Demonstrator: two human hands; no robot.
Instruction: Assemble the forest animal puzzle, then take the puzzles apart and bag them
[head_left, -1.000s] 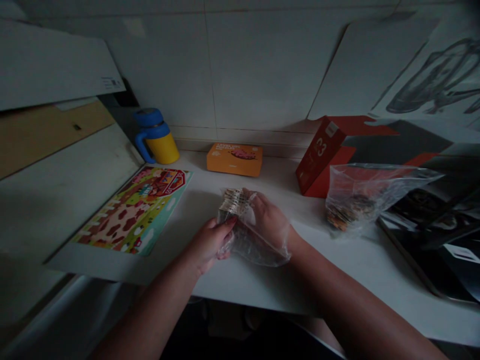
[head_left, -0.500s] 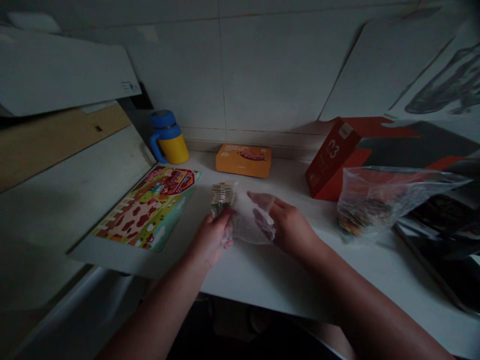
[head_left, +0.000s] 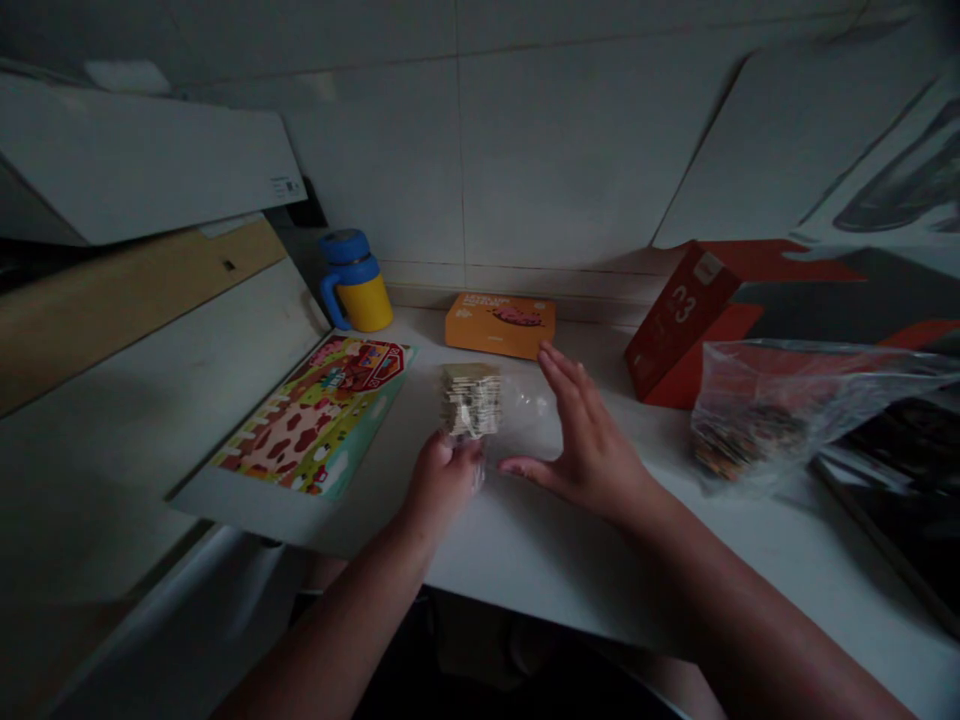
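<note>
My left hand (head_left: 444, 478) is closed on the near end of a clear plastic bag (head_left: 525, 405). Stacked cardboard puzzle pieces (head_left: 471, 400) sit in the bag, their pale edges facing me. My right hand (head_left: 592, 440) is held to the right of the bag, thumb and fingers spread wide, with nothing seen in it. Beyond both hands lies an orange puzzle box (head_left: 500, 326) with a pink picture on its lid. A farm picture puzzle (head_left: 315, 415) with cow spots and a red barn lies flat to the left.
A blue and yellow mug (head_left: 356, 283) stands by the wall. On the right are an open red box (head_left: 675, 325), another clear bag (head_left: 757, 430) of pieces and a dark flat object (head_left: 900, 490). White and tan boards (head_left: 150, 290) lean at the left of the white table (head_left: 547, 560).
My right hand has let go of the bag and its fingers have spread. The stack of pieces in my left hand has turned, showing more of its edges. The view has shifted slightly.
</note>
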